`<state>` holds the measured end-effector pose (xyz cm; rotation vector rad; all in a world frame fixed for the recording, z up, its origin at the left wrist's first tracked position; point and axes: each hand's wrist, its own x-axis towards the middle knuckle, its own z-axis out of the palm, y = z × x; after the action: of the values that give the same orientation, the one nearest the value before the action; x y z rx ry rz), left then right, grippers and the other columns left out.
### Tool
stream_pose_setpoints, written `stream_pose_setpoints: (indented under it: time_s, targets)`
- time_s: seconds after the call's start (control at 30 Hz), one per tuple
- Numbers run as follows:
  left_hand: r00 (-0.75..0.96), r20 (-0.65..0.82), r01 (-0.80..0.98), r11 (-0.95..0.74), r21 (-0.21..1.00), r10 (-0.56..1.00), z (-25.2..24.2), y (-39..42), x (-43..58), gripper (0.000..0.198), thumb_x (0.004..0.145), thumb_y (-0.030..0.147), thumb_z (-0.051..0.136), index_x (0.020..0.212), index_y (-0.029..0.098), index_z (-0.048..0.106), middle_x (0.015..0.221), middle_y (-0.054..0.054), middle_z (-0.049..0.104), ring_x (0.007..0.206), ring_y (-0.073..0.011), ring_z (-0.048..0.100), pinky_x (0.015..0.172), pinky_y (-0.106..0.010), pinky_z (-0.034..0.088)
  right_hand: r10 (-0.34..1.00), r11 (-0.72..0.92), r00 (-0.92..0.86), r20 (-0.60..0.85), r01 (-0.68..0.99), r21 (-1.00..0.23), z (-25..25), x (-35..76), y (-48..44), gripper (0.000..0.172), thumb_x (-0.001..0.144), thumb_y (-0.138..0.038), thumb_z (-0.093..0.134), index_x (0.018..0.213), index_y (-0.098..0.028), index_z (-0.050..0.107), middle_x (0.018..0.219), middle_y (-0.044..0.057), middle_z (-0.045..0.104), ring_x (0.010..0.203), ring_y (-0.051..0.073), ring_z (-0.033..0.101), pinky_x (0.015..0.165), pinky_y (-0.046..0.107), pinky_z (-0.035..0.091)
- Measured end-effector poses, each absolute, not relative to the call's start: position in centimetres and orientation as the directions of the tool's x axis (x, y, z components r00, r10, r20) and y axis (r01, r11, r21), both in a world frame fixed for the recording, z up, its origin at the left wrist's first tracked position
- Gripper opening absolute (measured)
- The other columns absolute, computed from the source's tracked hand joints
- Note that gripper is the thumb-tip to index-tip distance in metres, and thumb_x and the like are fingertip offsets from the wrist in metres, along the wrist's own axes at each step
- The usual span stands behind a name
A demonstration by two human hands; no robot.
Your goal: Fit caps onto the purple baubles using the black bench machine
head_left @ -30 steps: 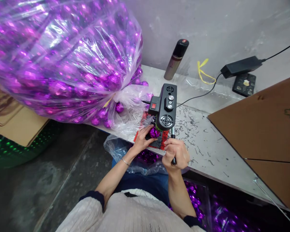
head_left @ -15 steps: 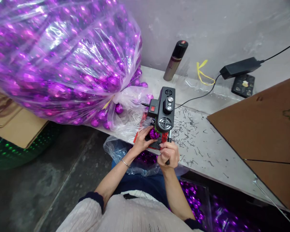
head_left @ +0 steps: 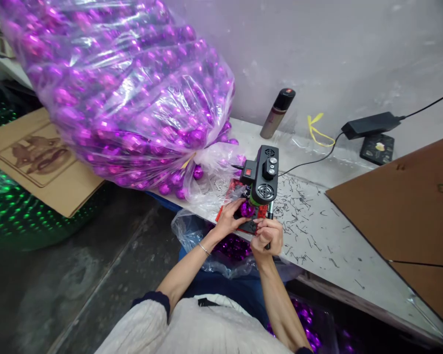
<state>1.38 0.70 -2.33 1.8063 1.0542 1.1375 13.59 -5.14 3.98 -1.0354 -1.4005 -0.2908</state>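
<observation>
Under the black machine, a purple ball in the left hand.
Thumb and fingers of that hand are clamped on the ball; the right hand has its fingers wrapped around the lever. A loose hold could let the round, slick ball roll or tilt under pressure, and fingertips so near the machine's underside might be pinched. Dark scraps strewn over the counter could get beneath the ball.

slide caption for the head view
Left hand holds a shiny purple ball beneath a black benchtop machine; right hand grips its lever.
</observation>
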Motion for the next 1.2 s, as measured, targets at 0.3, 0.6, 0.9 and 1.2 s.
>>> stream_pose_setpoints:
  time_s: [0.3, 0.6, 0.9, 1.2]
  targets:
    - [0.275, 0.389, 0.266, -0.458, 0.848, 0.879, -2.8, 1.3, 1.8, 0.066, 0.082, 0.039, 0.083, 0.142, 0.023, 0.059, 0.141, -0.016, 0.066, 0.135, -0.0319, 0.061, 0.115, -0.052, 0.045, 0.415, 0.575, 0.224, 0.882, 0.687, -0.445, 5.6, 13.9, -5.0, 0.029, 0.101, -0.020, 0.044, 0.073, -0.021, 0.052, 0.073, -0.001, 0.060, 0.064, 0.013, 0.064, 0.064, 0.029, 0.051]
    - [0.472, 0.622, 0.383, -0.781, 0.493, 0.625, -5.3, -5.2, -2.0, 0.066, 0.094, 0.052, 0.065, 0.150, 0.022, 0.048, 0.148, -0.019, 0.059, 0.144, -0.0320, 0.052, 0.117, -0.054, 0.044, 0.476, 0.544, 0.212, 0.853, 0.691, -0.475, 11.2, 14.1, -5.2, 0.028, 0.097, -0.015, 0.049, 0.071, -0.022, 0.054, 0.069, 0.000, 0.063, 0.065, 0.014, 0.062, 0.063, 0.029, 0.047]
    - [0.062, 0.364, 0.788, -0.269, 0.554, 0.930, 2.7, 7.5, -7.2, 0.042, 0.092, 0.011, 0.048, 0.131, 0.008, 0.064, 0.138, -0.026, 0.062, 0.139, -0.0392, 0.051, 0.120, -0.059, 0.032, 0.458, 0.579, 0.171, 0.872, 0.687, -0.439, 9.5, 14.0, -5.5, 0.025, 0.094, -0.008, 0.049, 0.074, -0.022, 0.054, 0.071, -0.001, 0.062, 0.067, 0.013, 0.061, 0.064, 0.027, 0.047]
    - [0.025, 0.116, 0.837, -0.084, 0.541, 0.993, 5.7, 13.7, -8.2, 0.027, 0.084, 0.010, 0.059, 0.109, 0.005, 0.069, 0.121, -0.028, 0.066, 0.125, -0.0435, 0.058, 0.111, -0.054, 0.040, 0.476, 0.553, 0.159, 0.865, 0.711, -0.434, 9.7, 13.9, -5.7, 0.022, 0.094, -0.008, 0.051, 0.076, -0.022, 0.055, 0.073, -0.001, 0.064, 0.067, 0.013, 0.062, 0.064, 0.027, 0.048]
